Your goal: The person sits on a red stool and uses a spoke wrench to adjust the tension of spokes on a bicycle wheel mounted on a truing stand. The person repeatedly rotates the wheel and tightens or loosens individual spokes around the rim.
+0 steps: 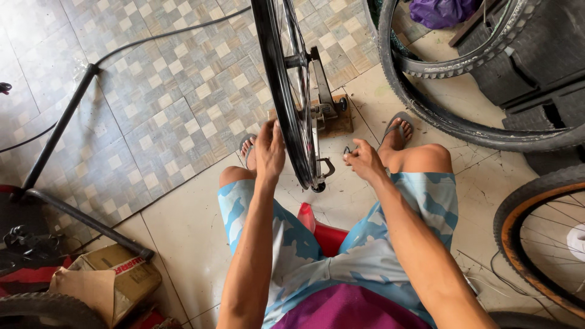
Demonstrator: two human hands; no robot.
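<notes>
Now | L hand (269, 149): fingers curled on black wheel rim (286, 91), gripping it | R hand (364, 159): fingers pinched shut on small dark tool (347, 150), just beside rim | wheel upright in truing stand (323, 97) btwn knees, on floor | loose tyre (439, 116) to R, cardboard box (106, 280) lower L

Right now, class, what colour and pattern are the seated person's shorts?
Light blue shorts with a white camouflage-like pattern, seen best in the head view.

A bicycle repair workshop is indicated; loose tyres (451, 116) are piled on tiled floor (170, 109); a wheel (292, 91) is mounted in a truing stand (326, 103).
</notes>
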